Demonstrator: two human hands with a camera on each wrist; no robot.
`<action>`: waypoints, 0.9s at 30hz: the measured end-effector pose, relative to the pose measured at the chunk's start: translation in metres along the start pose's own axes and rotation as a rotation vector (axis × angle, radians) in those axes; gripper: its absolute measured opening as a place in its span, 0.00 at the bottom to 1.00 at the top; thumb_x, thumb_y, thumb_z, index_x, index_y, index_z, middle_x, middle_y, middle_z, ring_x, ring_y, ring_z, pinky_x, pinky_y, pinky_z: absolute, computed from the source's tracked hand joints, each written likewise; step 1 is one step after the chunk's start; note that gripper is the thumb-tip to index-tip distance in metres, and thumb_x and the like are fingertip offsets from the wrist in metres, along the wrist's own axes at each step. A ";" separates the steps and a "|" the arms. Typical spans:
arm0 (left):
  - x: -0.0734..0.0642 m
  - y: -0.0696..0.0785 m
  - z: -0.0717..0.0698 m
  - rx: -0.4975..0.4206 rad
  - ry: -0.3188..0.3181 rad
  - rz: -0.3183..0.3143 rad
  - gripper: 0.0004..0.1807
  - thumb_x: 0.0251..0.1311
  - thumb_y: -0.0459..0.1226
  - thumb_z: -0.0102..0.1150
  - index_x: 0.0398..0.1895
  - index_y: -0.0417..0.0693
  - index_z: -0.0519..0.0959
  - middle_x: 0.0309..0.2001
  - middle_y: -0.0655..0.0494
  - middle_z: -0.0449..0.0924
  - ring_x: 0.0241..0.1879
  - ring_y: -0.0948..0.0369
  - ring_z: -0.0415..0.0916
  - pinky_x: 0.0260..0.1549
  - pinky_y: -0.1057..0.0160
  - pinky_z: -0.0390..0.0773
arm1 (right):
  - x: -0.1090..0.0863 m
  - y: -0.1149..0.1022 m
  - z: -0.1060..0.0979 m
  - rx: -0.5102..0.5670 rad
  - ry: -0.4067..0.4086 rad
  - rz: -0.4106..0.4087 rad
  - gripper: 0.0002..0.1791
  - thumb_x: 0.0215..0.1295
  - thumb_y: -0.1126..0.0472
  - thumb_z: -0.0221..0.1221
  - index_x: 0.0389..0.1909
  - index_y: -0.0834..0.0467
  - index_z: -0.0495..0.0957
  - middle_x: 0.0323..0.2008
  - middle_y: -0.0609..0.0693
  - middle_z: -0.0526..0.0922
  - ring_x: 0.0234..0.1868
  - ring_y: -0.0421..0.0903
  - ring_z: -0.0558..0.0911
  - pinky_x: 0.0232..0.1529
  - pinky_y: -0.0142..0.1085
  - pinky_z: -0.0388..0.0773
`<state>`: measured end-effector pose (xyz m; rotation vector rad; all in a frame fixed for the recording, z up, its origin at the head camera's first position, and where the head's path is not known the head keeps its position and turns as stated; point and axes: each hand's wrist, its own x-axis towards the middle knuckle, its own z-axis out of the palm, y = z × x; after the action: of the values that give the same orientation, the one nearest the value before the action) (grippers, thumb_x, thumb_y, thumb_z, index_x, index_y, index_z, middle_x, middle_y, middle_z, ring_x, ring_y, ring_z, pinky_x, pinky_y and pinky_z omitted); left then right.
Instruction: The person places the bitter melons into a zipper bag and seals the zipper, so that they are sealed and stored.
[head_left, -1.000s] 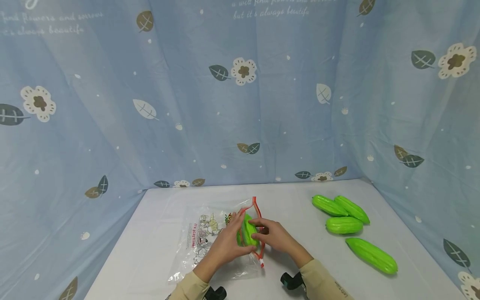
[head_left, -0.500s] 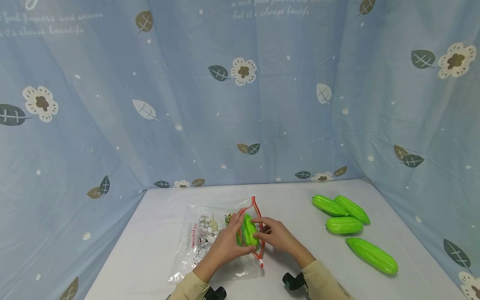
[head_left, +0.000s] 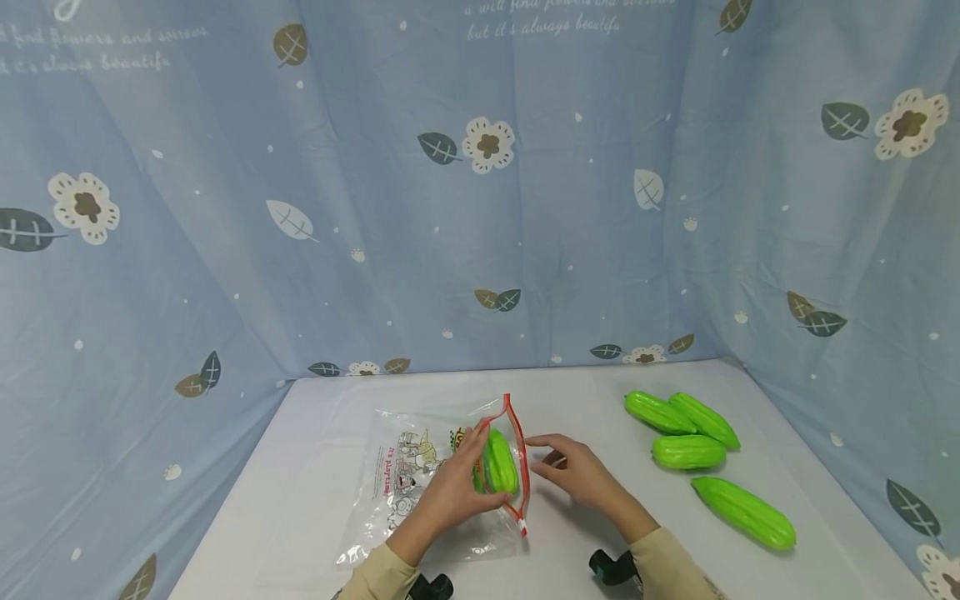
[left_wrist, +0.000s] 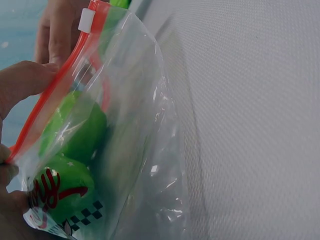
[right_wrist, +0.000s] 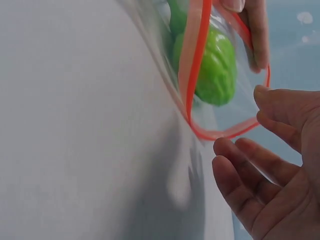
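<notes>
Beside the bag the left hand grips, I see the right hand has drawn back, fingers loose: cucumber loaded, I judge.

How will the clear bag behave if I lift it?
The clear bag is probably floppy: it looks thin and creased. It may hang lopsided, with the green vegetables inside near the red zip strip. That strip gapes, so they might slide out.

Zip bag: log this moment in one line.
left hand: holding zip bag | right hand: at bag's mouth, contact unclear | mouth: open | inside bag: green vegetables | on table: four loose vegetables, right side
</notes>
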<state>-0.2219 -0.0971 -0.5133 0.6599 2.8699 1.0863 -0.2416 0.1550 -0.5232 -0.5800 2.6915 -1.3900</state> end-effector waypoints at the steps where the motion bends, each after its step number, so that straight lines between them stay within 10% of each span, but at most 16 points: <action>1: 0.000 0.000 0.000 -0.001 -0.001 -0.004 0.61 0.50 0.57 0.75 0.83 0.53 0.51 0.80 0.44 0.49 0.78 0.44 0.47 0.66 0.35 0.65 | -0.001 0.001 -0.002 -0.008 0.005 0.005 0.22 0.70 0.58 0.64 0.64 0.52 0.79 0.58 0.52 0.82 0.44 0.44 0.84 0.43 0.37 0.83; 27: 0.000 -0.001 0.002 -0.006 -0.004 -0.004 0.61 0.51 0.58 0.75 0.83 0.53 0.50 0.81 0.48 0.47 0.79 0.47 0.45 0.67 0.35 0.63 | -0.054 0.034 -0.065 -0.083 0.135 0.054 0.22 0.69 0.60 0.65 0.63 0.55 0.80 0.59 0.52 0.83 0.46 0.42 0.84 0.44 0.34 0.83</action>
<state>-0.2218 -0.0964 -0.5160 0.6546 2.8619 1.0920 -0.2160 0.2425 -0.5178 -0.4306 2.8588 -1.3571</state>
